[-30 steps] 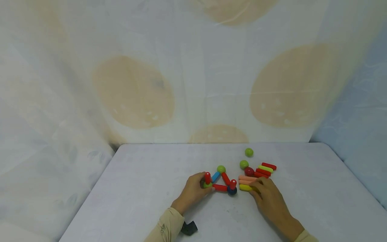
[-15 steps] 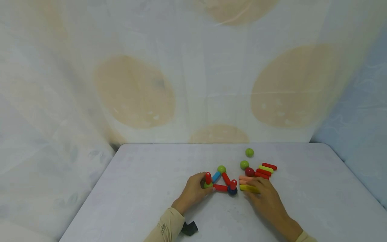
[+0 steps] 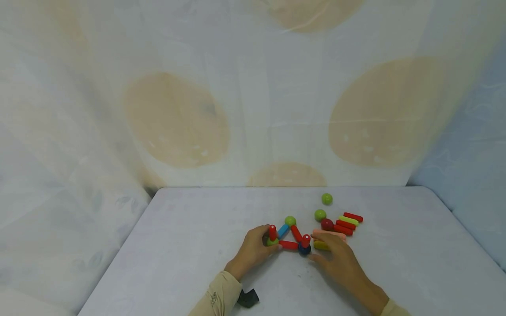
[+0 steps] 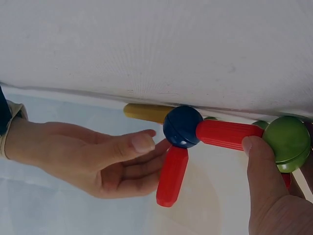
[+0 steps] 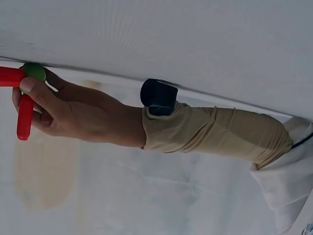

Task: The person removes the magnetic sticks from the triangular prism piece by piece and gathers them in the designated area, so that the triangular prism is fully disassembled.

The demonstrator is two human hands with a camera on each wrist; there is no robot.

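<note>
A flat triangle of sticks and balls lies on the table: a blue stick (image 3: 282, 230), red sticks (image 3: 288, 245) and a green ball (image 3: 290, 220) at its far corner. My left hand (image 3: 265, 240) pinches the left corner's green ball (image 5: 33, 72), which carries an upright red stick (image 3: 272, 231). My right hand (image 3: 322, 250) hovers with relaxed, loosely curled fingers beside the dark blue ball (image 4: 182, 126), which bears another upright red stick (image 3: 305, 240). It holds nothing, and whether it touches the ball I cannot tell. A yellow stick (image 4: 146, 111) lies just behind it.
Loose pieces lie right of the triangle: two green balls (image 3: 327, 199), a dark red ball (image 3: 326, 224), pink sticks (image 3: 330, 232), red sticks (image 3: 353, 217) and a lime stick (image 3: 348, 220). A draped cloth backs the grey table (image 3: 197, 263). A black strap (image 5: 159, 97) sits at my left wrist.
My right hand has slid left from the yellow and pink sticks to the dark blue ball. The left hand has stayed on its green ball.
</note>
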